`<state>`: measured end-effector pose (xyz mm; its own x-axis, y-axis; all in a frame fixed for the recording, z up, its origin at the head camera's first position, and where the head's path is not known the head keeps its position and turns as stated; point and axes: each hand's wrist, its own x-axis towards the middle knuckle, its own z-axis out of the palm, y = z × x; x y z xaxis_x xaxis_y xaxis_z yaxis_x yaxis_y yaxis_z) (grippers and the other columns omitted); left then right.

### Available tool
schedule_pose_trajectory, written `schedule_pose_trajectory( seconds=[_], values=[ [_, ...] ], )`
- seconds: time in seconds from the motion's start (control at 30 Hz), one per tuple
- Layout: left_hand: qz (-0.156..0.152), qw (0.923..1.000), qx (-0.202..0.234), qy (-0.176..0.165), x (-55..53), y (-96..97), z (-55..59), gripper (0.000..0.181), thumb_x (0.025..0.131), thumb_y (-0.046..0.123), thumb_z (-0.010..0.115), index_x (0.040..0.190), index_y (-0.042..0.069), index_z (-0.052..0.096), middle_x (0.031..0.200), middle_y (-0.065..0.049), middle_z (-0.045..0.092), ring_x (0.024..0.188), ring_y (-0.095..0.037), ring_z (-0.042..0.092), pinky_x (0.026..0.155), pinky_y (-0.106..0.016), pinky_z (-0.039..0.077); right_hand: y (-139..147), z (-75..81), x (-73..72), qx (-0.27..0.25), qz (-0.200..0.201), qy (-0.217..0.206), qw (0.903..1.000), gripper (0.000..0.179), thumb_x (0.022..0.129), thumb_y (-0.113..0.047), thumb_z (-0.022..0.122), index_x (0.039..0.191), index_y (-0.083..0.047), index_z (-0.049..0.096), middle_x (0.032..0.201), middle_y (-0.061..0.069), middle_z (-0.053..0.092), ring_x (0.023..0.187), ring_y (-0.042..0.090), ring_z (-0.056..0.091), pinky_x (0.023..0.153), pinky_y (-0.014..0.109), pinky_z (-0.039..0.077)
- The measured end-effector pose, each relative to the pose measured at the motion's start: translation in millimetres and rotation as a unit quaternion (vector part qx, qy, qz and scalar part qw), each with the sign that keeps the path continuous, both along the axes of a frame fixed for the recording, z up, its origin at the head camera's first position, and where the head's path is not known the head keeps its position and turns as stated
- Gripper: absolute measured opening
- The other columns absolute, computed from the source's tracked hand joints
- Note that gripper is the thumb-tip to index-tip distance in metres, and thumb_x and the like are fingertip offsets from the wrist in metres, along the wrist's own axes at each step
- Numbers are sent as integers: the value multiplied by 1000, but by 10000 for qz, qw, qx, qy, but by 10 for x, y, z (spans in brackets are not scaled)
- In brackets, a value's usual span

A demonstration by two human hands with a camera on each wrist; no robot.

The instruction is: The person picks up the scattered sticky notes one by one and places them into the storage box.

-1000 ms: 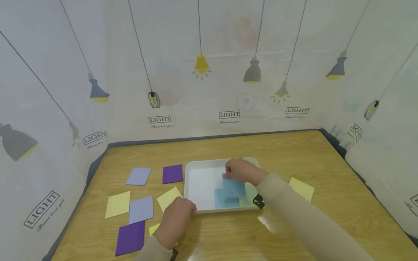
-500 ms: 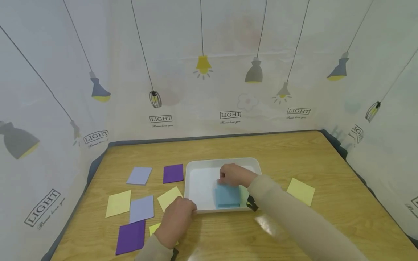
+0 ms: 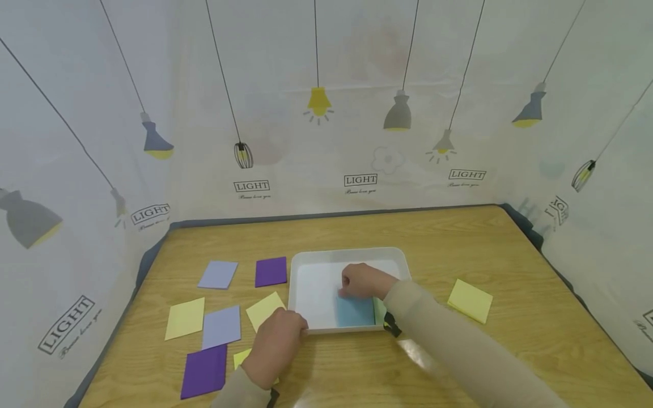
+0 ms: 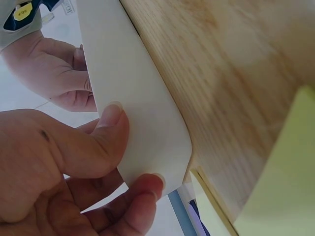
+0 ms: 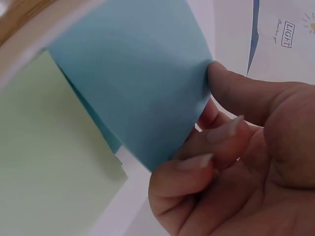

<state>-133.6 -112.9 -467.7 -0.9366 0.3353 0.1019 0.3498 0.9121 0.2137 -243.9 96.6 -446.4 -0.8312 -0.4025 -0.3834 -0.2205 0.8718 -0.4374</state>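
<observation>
My left hand (image 3: pixel 278 347) holds the front left corner of the white tray (image 3: pixel 312 275), with the thumb on its outer wall in the left wrist view. Inside the tray, my right hand (image 3: pixel 364 281) pinches the far edge of a blue sticky note (image 3: pixel 355 312) between thumb and fingers. The note lies over another blue one, which is almost wholly covered in the head view. A dark gap between the two blue layers shows in the right wrist view. Beside them, a pale green sticky note (image 5: pixel 54 147) lies in the tray, partly hidden by my right wrist in the head view.
Left of the tray lie purple notes (image 3: pixel 271 272), lavender notes (image 3: pixel 221 327) and yellow notes (image 3: pixel 185 318), one yellow partly under my left hand. Another yellow stack (image 3: pixel 470 300) lies to the right on the wooden table (image 3: pixel 439 238). A printed curtain (image 3: pixel 285 113) surrounds the table.
My right hand has moved left and towards the tray's front, bringing the blue sticky note down over the other blue one. The left hand stays on the tray corner.
</observation>
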Motion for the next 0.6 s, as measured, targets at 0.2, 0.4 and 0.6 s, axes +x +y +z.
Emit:
schedule_pose_trajectory(
  seconds=[0.2,0.4,0.6],
  values=[
    [-8,10000,-9,1,3,3,6,22,80,3,77,63,15,72,65,6,64,65,-10,52,60,-31,52,-11,-19,14,83,30,14,10000,20,96,-26,69,83,-11,62,82,0,60,77,15,54,68,30,44],
    [14,10000,-47,55,5,-1,-2,20,79,3,78,64,16,73,66,5,66,65,-11,55,60,-33,54,-8,-32,23,117,59,60,9999,20,95,-26,70,84,-11,63,82,0,60,77,16,53,68,30,44],
    [2,10000,-37,57,2,-1,-5,19,80,5,79,65,16,75,67,4,68,67,-12,58,61,-34,56,-6,-46,17,158,-6,34,9999,18,95,-26,70,85,-12,63,83,0,61,78,17,55,68,31,45]
  ],
)
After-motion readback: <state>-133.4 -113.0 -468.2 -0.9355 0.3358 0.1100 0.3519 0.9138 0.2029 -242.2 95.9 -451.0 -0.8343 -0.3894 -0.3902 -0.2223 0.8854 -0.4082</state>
